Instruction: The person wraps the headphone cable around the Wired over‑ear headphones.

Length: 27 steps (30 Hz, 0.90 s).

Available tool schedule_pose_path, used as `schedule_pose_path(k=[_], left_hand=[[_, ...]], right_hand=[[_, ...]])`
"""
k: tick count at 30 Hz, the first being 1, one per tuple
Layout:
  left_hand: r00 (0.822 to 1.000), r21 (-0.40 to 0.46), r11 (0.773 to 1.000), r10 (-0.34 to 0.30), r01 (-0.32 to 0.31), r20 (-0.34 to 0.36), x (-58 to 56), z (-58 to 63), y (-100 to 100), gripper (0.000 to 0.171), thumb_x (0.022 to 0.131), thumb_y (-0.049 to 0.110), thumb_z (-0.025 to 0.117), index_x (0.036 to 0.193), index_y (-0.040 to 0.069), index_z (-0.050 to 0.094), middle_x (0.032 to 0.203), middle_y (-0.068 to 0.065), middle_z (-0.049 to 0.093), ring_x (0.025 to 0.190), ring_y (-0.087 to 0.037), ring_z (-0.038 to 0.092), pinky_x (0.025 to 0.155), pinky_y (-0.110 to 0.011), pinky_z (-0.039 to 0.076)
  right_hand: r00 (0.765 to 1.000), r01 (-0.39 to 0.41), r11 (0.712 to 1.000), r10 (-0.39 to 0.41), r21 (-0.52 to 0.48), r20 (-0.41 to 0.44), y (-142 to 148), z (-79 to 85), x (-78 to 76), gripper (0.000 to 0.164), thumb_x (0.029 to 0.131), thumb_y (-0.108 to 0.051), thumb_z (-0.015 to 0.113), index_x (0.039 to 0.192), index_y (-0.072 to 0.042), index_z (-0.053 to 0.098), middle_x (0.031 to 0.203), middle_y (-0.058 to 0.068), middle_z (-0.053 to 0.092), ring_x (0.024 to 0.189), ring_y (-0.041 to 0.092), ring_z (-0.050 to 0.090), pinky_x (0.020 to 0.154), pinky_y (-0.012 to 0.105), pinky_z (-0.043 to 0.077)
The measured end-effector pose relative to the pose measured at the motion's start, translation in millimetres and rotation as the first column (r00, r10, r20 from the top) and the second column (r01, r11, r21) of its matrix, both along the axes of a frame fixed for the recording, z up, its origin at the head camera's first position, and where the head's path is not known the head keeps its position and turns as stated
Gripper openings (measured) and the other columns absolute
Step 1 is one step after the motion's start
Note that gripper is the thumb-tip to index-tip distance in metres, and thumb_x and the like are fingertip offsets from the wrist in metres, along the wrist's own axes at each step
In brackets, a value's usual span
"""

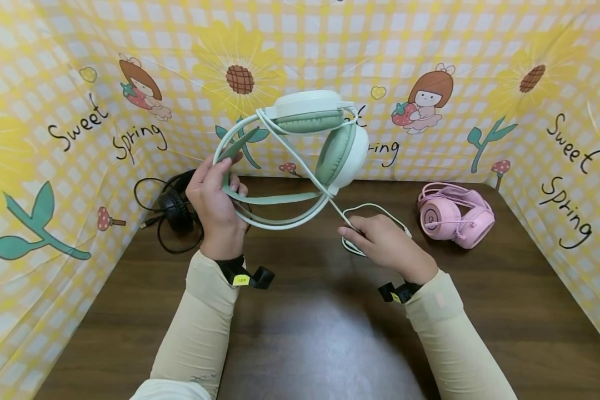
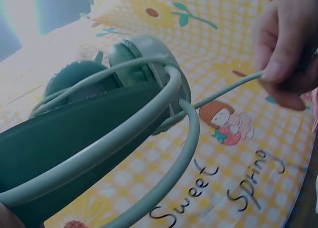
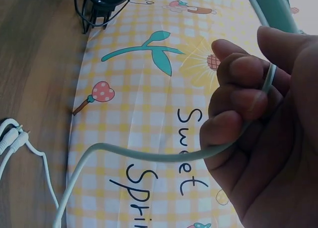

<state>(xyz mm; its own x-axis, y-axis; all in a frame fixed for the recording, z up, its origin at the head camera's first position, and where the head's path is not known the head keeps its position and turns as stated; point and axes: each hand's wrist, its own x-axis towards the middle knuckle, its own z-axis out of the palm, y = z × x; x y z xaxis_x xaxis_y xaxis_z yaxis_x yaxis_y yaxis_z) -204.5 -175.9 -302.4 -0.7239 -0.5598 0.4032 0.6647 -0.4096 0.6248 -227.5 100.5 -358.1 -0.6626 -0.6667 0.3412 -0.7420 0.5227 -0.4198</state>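
Observation:
White and pale green over-ear headphones are held up above the table, both ear cups at the far side. My left hand grips their headband on the left, thumb and fingers around the band and its green inner strap. A thin pale cable crosses diagonally over the headband loop and runs tautly to my right hand. Thumb and curled fingers of that hand hold the cable, and its slack part hangs out below the fingers in the right wrist view.
Pink headphones lie at the back right of the brown table. Black headphones with a loose cord sit at the back left. Pale cable plugs rest on the tabletop. Patterned yellow checked cloth walls the back and sides.

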Motion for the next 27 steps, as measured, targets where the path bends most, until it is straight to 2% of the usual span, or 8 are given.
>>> schedule_pose_path(k=[4,8,12,14,19,21,24,27], left_hand=[[0.999,-0.009,0.999,0.037,-0.037,0.017,-0.4,0.4,-3,0.019,0.092,0.001,0.058,0.104,-0.009,0.070,0.093,-0.025,0.067,0.048,-0.014,0.034,0.043,-0.023,0.034],[0.997,-0.048,0.997,0.068,-0.067,0.022,-0.6,0.5,-1,0.019,0.092,0.001,0.059,0.103,-0.008,0.071,0.092,-0.022,0.068,0.049,-0.015,0.034,0.043,-0.023,0.034],[0.991,-0.098,0.988,0.126,-0.122,0.036,-0.8,-0.1,-1,0.017,0.090,0.001,0.063,0.101,-0.007,0.073,0.087,-0.016,0.069,0.048,-0.014,0.034,0.044,-0.023,0.034],[0.983,-0.134,0.977,0.176,-0.168,0.049,-0.9,-0.8,0,0.016,0.089,0.001,0.066,0.100,-0.006,0.074,0.079,-0.012,0.067,0.048,-0.013,0.035,0.044,-0.024,0.035],[0.950,-0.223,0.933,0.305,-0.282,0.075,-2.4,-4.0,0,0.016,0.084,0.001,0.072,0.100,-0.001,0.076,0.075,-0.006,0.066,0.053,-0.012,0.044,0.048,-0.024,0.041],[0.942,-0.240,0.923,0.327,-0.301,0.077,-3.6,-4.9,1,0.016,0.084,0.000,0.072,0.099,0.001,0.077,0.079,-0.006,0.069,0.056,-0.012,0.047,0.050,-0.023,0.042],[0.936,-0.241,0.916,0.345,-0.319,0.070,-5.4,-5.4,2,0.016,0.083,-0.001,0.072,0.097,0.003,0.078,0.076,-0.007,0.067,0.053,-0.011,0.045,0.049,-0.022,0.040],[0.925,-0.277,0.894,0.377,-0.352,0.042,-7.0,-5.4,2,0.017,0.082,-0.003,0.071,0.096,0.003,0.078,0.077,-0.006,0.068,0.052,-0.011,0.044,0.051,-0.022,0.039]], right_hand=[[1.000,0.008,1.000,-0.008,0.021,-0.006,0,0.2,1.3,0.035,0.100,-0.037,0.055,0.071,-0.021,0.044,0.060,-0.011,0.029,0.055,0.009,0.035,0.054,0.028,0.032],[0.999,0.017,0.999,-0.016,0.030,-0.033,1,0.9,1.7,0.035,0.098,-0.035,0.059,0.070,-0.021,0.043,0.058,-0.012,0.030,0.054,0.008,0.035,0.052,0.028,0.032],[0.996,0.028,0.998,-0.024,0.051,-0.081,2,2.7,2.4,0.033,0.096,-0.034,0.062,0.070,-0.022,0.046,0.057,-0.014,0.031,0.053,0.008,0.037,0.050,0.028,0.032],[0.994,0.033,0.997,-0.026,0.063,-0.106,3,3.6,3.2,0.029,0.094,-0.033,0.064,0.072,-0.022,0.050,0.056,-0.014,0.033,0.054,0.008,0.039,0.051,0.029,0.033],[0.988,0.037,0.996,-0.025,0.080,-0.150,4,6.0,5.9,0.013,0.091,-0.028,0.069,0.084,-0.019,0.063,0.060,-0.014,0.047,0.059,0.011,0.049,0.057,0.034,0.042],[0.988,0.038,0.995,-0.024,0.087,-0.154,5,7.6,7.1,0.011,0.091,-0.027,0.070,0.087,-0.018,0.065,0.062,-0.014,0.051,0.060,0.011,0.052,0.059,0.035,0.045],[0.988,0.042,0.994,-0.028,0.096,-0.150,7,11.5,9.5,0.009,0.091,-0.026,0.070,0.088,-0.017,0.067,0.065,-0.014,0.055,0.062,0.011,0.054,0.061,0.035,0.045],[0.989,0.050,0.994,-0.036,0.100,-0.141,10,16.5,12.8,0.007,0.091,-0.025,0.070,0.090,-0.018,0.068,0.068,-0.014,0.056,0.062,0.011,0.053,0.061,0.033,0.045]])
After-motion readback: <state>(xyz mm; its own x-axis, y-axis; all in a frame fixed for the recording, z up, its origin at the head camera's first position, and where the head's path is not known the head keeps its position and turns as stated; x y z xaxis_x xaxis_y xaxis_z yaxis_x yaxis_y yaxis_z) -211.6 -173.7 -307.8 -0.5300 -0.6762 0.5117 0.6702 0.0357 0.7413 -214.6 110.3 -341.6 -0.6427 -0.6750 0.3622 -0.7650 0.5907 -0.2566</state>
